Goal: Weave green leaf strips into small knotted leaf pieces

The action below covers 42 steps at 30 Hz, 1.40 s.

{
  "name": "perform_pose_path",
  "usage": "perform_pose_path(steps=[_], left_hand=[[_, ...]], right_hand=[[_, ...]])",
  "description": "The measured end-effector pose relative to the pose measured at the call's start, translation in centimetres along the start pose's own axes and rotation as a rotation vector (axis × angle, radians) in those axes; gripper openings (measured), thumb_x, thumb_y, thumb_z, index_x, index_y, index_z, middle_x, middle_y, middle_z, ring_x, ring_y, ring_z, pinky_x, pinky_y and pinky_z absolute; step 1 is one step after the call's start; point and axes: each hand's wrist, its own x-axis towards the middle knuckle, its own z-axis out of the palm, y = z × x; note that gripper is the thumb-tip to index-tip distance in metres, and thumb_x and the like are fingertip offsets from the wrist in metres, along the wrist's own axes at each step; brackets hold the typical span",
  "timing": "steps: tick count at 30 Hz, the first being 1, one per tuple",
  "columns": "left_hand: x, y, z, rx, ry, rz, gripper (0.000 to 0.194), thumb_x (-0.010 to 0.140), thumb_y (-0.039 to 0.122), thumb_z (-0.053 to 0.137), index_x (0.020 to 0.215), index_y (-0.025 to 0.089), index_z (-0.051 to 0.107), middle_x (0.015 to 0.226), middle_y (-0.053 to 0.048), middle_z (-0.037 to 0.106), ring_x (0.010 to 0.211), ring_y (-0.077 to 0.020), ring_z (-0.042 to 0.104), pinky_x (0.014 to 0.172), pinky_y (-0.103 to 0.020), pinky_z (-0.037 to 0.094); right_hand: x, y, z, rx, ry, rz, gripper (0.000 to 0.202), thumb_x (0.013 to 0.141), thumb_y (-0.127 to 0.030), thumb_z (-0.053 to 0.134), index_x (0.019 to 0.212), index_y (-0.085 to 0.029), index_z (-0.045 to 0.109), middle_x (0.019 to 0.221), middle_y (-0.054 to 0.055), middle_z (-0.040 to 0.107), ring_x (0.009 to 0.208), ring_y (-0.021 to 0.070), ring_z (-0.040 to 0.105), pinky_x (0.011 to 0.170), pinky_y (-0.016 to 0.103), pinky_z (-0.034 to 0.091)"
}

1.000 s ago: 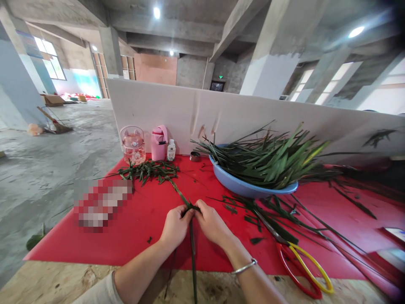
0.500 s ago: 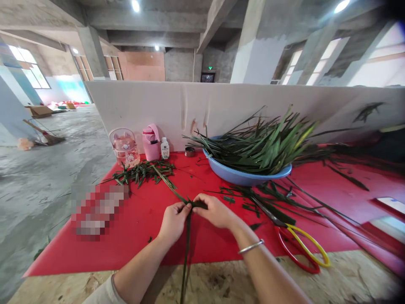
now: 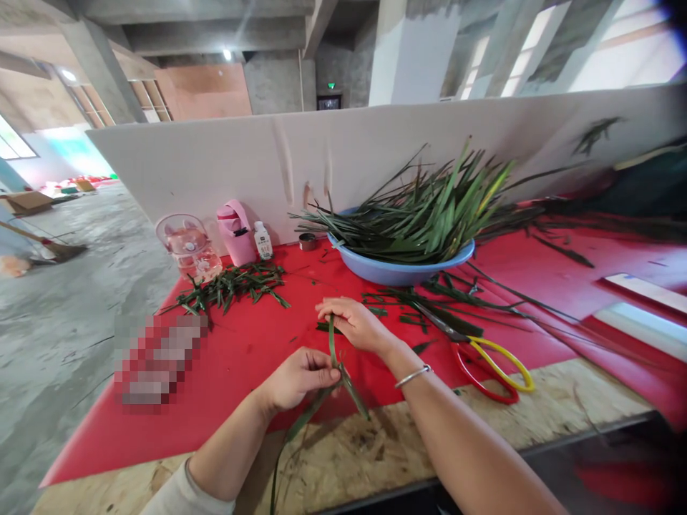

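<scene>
Between thumb and fingers, my left hand (image 3: 305, 377) pinches folded green leaf strips (image 3: 354, 393) where they cross. Long ends hang below it over the board edge. My right hand (image 3: 351, 322) is a little higher and to the right, its fingers closed on one upright strip (image 3: 332, 342) of the same piece. A silver bangle (image 3: 413, 376) is on the right wrist. Scissors with one red and one yellow handle (image 3: 502, 363) lie to the right of my hands. Behind them a blue basin (image 3: 376, 270) holds a heap of long green leaves (image 3: 424, 214).
Short knotted leaf pieces (image 3: 236, 286) lie in a pile at left. Behind them stand a pink clear jug (image 3: 192, 250), a pink bottle holder (image 3: 236, 232) and a small white bottle (image 3: 262, 241). A white panel (image 3: 215, 164) rises behind the red-covered table (image 3: 225, 386).
My right hand has lifted away from the left, drawing a strip upright. The leaf piece in my left hand has turned, its ends now pointing down both sides. The view has shifted right and down.
</scene>
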Motion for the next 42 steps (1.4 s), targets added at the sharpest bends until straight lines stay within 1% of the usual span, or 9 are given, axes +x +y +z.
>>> perform_pose_path(steps=[3,5,9,14,16,20,27,33,42], left_hand=[[0.7,-0.5,-0.1,-0.034,0.082,-0.047,0.04,0.064,0.052,0.065,0.061,0.012,0.061,0.039,0.006,0.038,0.035,-0.0036,0.026,0.039,-0.022,0.015],[1.3,-1.0,-0.2,-0.061,0.224,-0.034,0.041,0.064,0.053,0.064,0.061,0.013,0.06,0.039,0.007,0.035,0.035,-0.0037,0.024,0.039,-0.022,0.013],[2.1,-1.6,-0.4,-0.088,0.403,0.1,0.04,0.064,0.051,0.064,0.064,0.011,0.061,0.044,0.006,0.038,0.04,-0.0038,0.026,0.042,-0.021,0.017],[2.2,-1.6,-0.4,-0.059,0.563,0.251,0.036,0.067,0.046,0.063,0.069,0.01,0.066,0.055,0.001,0.052,0.052,-0.0072,0.037,0.05,-0.02,0.027],[2.1,-1.4,-0.2,-0.057,0.615,0.269,0.035,0.068,0.044,0.063,0.07,0.009,0.067,0.056,0.001,0.054,0.053,-0.0081,0.039,0.051,-0.021,0.029],[1.8,-1.1,0.1,-0.057,0.657,0.318,0.032,0.071,0.04,0.061,0.075,0.01,0.069,0.06,-0.001,0.058,0.058,-0.0108,0.047,0.055,-0.021,0.035],[1.6,-1.0,0.0,-0.002,0.749,0.362,0.033,0.073,0.037,0.059,0.087,0.011,0.071,0.07,-0.003,0.067,0.069,-0.0161,0.057,0.065,-0.024,0.043],[1.5,-0.9,0.2,0.001,0.744,0.358,0.034,0.074,0.037,0.057,0.091,0.01,0.071,0.075,-0.006,0.069,0.072,-0.0181,0.059,0.068,-0.026,0.045],[1.4,-1.1,0.2,0.068,0.798,0.387,0.031,0.076,0.033,0.055,0.092,0.012,0.07,0.077,-0.005,0.069,0.075,-0.0185,0.06,0.07,-0.026,0.044]], right_hand=[[-0.1,-0.4,-0.7,0.068,0.039,0.121,0.017,0.087,-0.017,0.04,0.1,-0.018,0.052,0.076,0.0,0.06,0.068,0.0129,0.056,0.064,0.025,0.043],[-0.1,-1.0,-0.9,0.078,0.115,0.15,0.013,0.087,-0.019,0.04,0.099,-0.018,0.045,0.069,-0.002,0.054,0.059,0.0112,0.05,0.057,0.022,0.039],[-0.1,-2.6,-0.1,0.002,0.214,0.138,0.006,0.088,-0.021,0.039,0.088,-0.02,0.044,0.07,-0.001,0.056,0.06,0.0118,0.052,0.058,0.022,0.039],[-0.3,-4.0,1.6,0.006,0.261,0.095,0.014,0.09,-0.021,0.038,0.102,-0.02,0.045,0.082,0.004,0.065,0.074,0.0144,0.062,0.064,0.022,0.044],[-0.3,-4.3,1.9,-0.031,0.315,0.079,0.012,0.09,-0.022,0.04,0.097,-0.02,0.049,0.079,0.004,0.065,0.072,0.0144,0.062,0.064,0.022,0.045],[-0.1,-4.7,2.5,-0.136,0.388,0.027,0.011,0.086,-0.022,0.048,0.081,-0.02,0.058,0.078,0.005,0.062,0.073,0.0156,0.06,0.068,0.025,0.046],[0.0,-5.1,3.7,-0.081,0.277,0.007,0.013,0.084,-0.017,0.05,0.086,-0.021,0.061,0.078,0.004,0.063,0.075,0.0167,0.059,0.069,0.027,0.047],[-0.1,-5.0,3.6,-0.023,0.377,-0.021,0.012,0.085,-0.018,0.049,0.087,-0.021,0.061,0.083,0.005,0.064,0.079,0.0158,0.06,0.072,0.026,0.048],[-0.2,-4.8,4.2,0.058,0.356,0.053,0.013,0.084,-0.021,0.052,0.092,-0.021,0.062,0.085,0.004,0.067,0.078,0.0167,0.063,0.071,0.027,0.05]])
